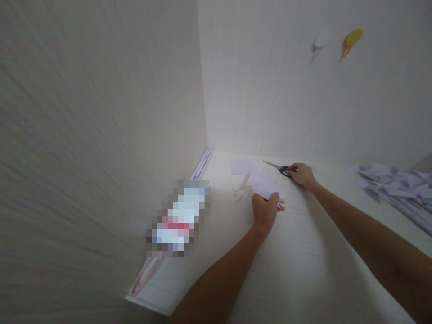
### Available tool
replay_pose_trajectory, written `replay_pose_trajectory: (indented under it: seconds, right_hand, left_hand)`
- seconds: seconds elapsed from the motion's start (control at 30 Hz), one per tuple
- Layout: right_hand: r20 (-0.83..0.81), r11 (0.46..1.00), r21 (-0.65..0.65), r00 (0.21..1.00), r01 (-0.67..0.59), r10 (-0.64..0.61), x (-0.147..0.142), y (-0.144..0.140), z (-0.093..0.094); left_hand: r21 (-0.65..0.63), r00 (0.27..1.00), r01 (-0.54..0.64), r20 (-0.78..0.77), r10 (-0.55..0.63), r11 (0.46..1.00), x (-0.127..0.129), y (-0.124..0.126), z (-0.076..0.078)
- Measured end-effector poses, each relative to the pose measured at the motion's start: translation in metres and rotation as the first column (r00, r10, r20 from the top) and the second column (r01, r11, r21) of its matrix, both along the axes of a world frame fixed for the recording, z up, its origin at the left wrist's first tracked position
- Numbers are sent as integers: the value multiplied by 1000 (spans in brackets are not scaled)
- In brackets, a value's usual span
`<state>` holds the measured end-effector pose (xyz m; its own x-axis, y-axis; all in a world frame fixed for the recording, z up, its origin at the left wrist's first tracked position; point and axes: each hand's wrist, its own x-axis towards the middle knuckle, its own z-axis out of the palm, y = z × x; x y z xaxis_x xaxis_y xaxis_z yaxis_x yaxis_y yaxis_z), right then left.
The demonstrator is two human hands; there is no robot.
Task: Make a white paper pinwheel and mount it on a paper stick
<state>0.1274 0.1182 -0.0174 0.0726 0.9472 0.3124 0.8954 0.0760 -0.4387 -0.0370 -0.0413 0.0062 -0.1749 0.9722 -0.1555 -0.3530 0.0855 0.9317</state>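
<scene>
The left hand [265,211] is closed on a folded piece of pale lilac paper [265,184], thumb on top and fingers underneath, holding it just above the white table [303,270]. The right hand [303,174] rests on the table well back toward the wall, its fingers curled around the black handles of a pair of scissors [279,168]; the blades lie flat and point left, and whether they are parted cannot be told. A second lilac sheet [240,166] lies flat just behind the held paper, and a few small offcuts [238,192] lie to its left. A heap of patterned paper [394,182] sits at the right edge of the table, well apart from both hands. A blurred packet [178,220] stands near the left wall. Judgement: for a clean cut, the held paper should be kept taut and pinched close to the cutting line, the scissors lifted fully clear of the table, and the left fingers kept out of the blade path.
</scene>
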Motion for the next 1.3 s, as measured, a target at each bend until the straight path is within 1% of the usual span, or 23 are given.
replay_pose_trajectory:
  seconds: [0.13,0.17,0.2,0.23,0.27,0.3,0.33,0.4,0.47,0.53,0.6,0.63,0.67,0.7,0.77,0.83,0.9,1.0,1.17,1.23,1.3]
  right_hand:
    - [-46,999,27,999,30,-29,-1,-9,6]
    - [-99,998,48,994,48,-43,-3,-12,8]
    - [-210,994,77,976,76,-58,-4,-16,11]
    - [-358,988,109,931,112,-66,-7,-20,15]
    - [-547,982,120,835,143,-54,-10,-24,18]
    - [-734,980,103,678,170,-40,-13,-29,22]
    - [-790,979,96,613,177,-33,-17,-33,26]
    - [-854,981,75,520,177,-28,-25,-43,33]
    - [-909,990,49,417,135,-12,-33,-58,39]
    - [-963,999,0,271,40,-11,-39,-80,44]
    - [-981,999,-30,195,-24,-25,-44,-109,47]
    - [-997,993,-40,66,-108,-33,-47,-124,47]
    - [-999,984,-37,-22,-176,-42,-50,-139,47]
    - [-998,975,-29,-55,-222,-42,-53,-153,45]
    - [-999,967,-1,-49,-254,-14,-59,-173,40]
    - [-999,958,21,-43,-286,9,-61,-185,32]
    - [-999,937,23,-39,-350,10,-61,-189,24]
    - [-998,906,15,-59,-424,-11,-60,-189,16]
    - [-997,926,51,-73,-375,25,-61,-187,10]
    - [-997,927,65,-67,-370,44,-61,-187,9]
    - [-998,925,60,-40,-374,49,-60,-186,8]
  left_hand:
    - [23,1000,1,-7,-1,1000,0,1,-3]
    - [34,1000,3,-9,-3,999,0,1,-4]
    - [47,1000,3,-11,-3,999,0,1,-5]
    - [59,1000,0,-13,1,998,0,1,-6]
    - [68,1000,-5,-16,6,998,0,1,-6]
    - [74,1000,-12,-20,14,997,-1,2,-7]
    - [76,999,-23,-26,25,997,-1,2,-7]
    - [77,998,-42,-38,45,996,-1,3,-7]
    - [86,997,-57,-41,61,995,-1,3,-7]
    - [102,997,-66,-35,69,993,-1,4,-8]
    - [116,997,-67,-37,71,991,-2,5,-9]
    - [115,996,-71,-48,77,991,-2,5,-9]
    - [111,996,-68,-57,74,991,-2,5,-10]
    - [108,995,-71,-62,78,992,-1,4,-10]
    - [94,997,-36,-71,43,995,-1,3,-11]
    - [87,999,6,-54,-1,996,0,0,-10]
    - [84,999,46,-28,-44,995,0,-2,-9]
    - [83,995,94,-37,-91,992,1,-5,-9]
    - [122,980,184,-97,-172,975,2,-6,-9]
    - [145,980,183,-103,-169,972,2,-7,-8]
    - [153,983,168,-103,-153,974,3,-9,-6]
